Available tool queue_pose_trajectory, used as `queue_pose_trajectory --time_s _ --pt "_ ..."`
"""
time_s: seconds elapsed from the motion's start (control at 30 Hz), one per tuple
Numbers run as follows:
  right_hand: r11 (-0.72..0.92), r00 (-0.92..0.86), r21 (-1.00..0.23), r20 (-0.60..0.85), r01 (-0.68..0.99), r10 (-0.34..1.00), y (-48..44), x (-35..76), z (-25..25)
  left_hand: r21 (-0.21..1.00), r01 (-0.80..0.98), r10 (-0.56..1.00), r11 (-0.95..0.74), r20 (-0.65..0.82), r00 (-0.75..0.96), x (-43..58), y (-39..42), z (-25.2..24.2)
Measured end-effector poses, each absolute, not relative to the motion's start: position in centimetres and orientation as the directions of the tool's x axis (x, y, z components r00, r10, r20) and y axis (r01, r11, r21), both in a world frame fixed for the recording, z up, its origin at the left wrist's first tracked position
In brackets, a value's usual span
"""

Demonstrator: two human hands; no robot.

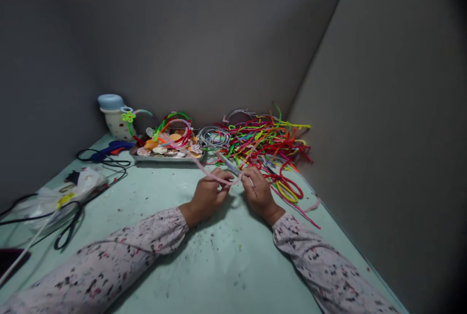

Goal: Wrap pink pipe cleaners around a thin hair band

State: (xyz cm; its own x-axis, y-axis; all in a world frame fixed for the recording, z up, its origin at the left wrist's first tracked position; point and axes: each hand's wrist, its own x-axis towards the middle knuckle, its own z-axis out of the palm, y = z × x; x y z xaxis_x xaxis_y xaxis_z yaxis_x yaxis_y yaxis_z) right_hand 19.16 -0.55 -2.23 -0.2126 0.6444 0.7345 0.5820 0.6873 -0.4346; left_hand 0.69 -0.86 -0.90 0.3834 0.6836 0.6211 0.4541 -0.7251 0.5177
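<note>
A pale pink pipe cleaner (204, 170) runs between my two hands above the table, its free part reaching up and left toward the tray. My left hand (211, 191) is closed, fingers pinching the pink strand. Closed on the strand's right end is my right hand (258, 192), thumb and forefinger together. A small gap separates the hands. Just behind them lies a pale, pointed tool (228, 162), partly hidden, its kind unclear. Beside my right hand are red-handled scissors or looped strands (292, 185); I cannot tell which.
A metal tray (168, 158) holds shells and coloured headbands. Piled pipe cleaners (266, 136) lie at the back right, beside coiled grey wire (214, 137). A blue-lidded cup (116, 119) stands at back left. Black cables (105, 185) and a plastic bag (80, 187) occupy the left. Walls enclose the table.
</note>
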Motion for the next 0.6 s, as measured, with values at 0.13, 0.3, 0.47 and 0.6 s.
queue_pose_trajectory --time_s 0.13,0.3,0.47,0.6 --pt "0.728 -0.322 -0.380 0.712 0.570 0.624 -0.63 18.96 -2.24 0.466 0.486 0.636 -0.740 0.719 0.281 0.68 -0.85 -0.88" --pt "0.730 -0.368 -0.372 0.679 0.573 0.635 -0.71 18.86 -2.29 0.439 0.504 0.610 -0.744 0.754 0.243 0.82 -0.46 -1.39" --pt "0.731 -0.394 -0.366 0.660 0.575 0.640 -0.82 18.87 -2.19 0.427 0.486 0.605 -0.762 0.736 0.302 0.74 -0.13 -1.56" --pt "0.731 -0.396 -0.374 0.654 0.571 0.644 -0.89 18.89 -2.13 0.452 0.465 0.619 -0.761 0.719 0.314 0.79 -0.22 -1.46"
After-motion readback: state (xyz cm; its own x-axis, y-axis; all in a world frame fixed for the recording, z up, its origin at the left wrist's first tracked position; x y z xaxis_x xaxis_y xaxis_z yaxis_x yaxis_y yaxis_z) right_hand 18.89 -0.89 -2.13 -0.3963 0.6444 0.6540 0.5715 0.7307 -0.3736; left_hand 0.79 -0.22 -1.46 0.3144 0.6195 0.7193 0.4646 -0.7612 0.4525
